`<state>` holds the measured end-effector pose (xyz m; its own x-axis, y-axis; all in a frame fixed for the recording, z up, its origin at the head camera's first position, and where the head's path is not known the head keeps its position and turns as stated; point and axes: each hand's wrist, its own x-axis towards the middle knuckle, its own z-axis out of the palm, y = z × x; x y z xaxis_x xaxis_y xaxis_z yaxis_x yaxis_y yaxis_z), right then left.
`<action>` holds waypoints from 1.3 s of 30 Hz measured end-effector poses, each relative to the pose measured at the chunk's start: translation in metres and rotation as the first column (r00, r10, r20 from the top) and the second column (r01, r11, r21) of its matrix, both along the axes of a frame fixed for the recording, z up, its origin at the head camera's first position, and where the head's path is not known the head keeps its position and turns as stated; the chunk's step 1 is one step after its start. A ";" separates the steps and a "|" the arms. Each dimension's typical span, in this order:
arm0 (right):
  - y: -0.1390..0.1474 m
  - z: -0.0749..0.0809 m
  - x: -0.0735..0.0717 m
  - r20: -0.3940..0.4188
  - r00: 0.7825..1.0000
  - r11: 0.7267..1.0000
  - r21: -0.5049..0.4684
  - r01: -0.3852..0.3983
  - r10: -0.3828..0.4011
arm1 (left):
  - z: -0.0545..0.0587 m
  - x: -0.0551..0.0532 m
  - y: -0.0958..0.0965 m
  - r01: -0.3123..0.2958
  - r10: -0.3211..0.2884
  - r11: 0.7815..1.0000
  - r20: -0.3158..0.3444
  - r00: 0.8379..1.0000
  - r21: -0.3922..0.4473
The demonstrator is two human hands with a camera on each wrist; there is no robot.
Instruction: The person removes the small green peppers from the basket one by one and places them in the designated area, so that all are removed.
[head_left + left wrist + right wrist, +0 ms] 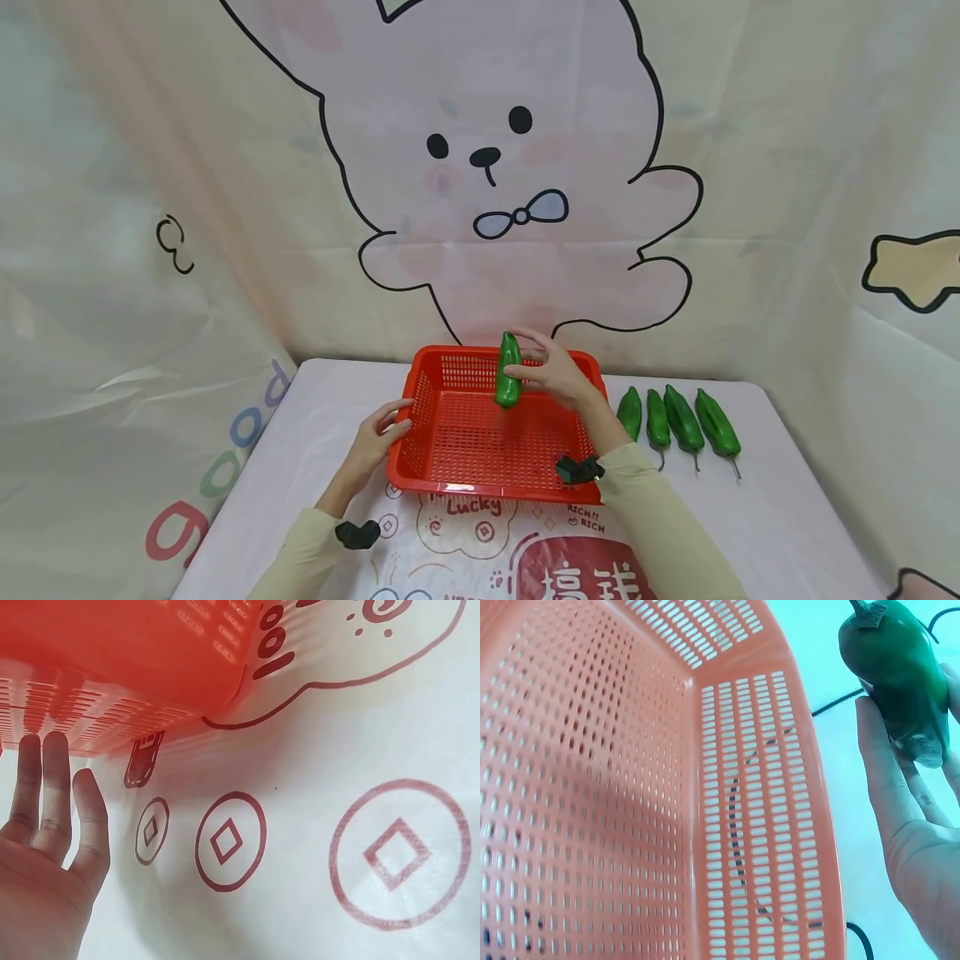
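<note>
My right hand (553,372) holds a green chili pepper (507,371) upright between thumb and fingers, above the red plastic basket (495,487). In the right wrist view the pepper (900,671) shows its stem end, with the fingers and palm of that hand (926,855) around its lower part. My left hand (375,437) is at the basket's left side. Its fingers (54,780) are extended in the left wrist view, fingertips right at the slotted wall of the basket (112,712). The basket's perforated floor shows no peppers in it.
Several more green peppers (681,419) lie in a row on the white table to the right of the basket, the nearest partly behind my right arm. Printed drawings mark the tablecloth (465,533). A cartoon-printed curtain (495,275) hangs behind the table.
</note>
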<state>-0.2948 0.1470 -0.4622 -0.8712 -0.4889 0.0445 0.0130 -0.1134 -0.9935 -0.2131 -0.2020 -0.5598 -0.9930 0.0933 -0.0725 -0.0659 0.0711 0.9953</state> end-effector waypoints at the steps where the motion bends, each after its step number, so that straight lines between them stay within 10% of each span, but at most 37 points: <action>1: 0.003 0.001 0.001 0.000 1.000 1.000 -0.001 0.005 -0.005 | 0.001 0.000 0.000 -0.002 0.002 1.000 -0.001 1.000 -0.003; 39: 0.123 -0.005 0.036 -0.092 0.976 0.967 0.147 0.208 -0.196 | 0.003 0.001 0.002 -0.007 0.007 1.000 0.004 1.000 -0.001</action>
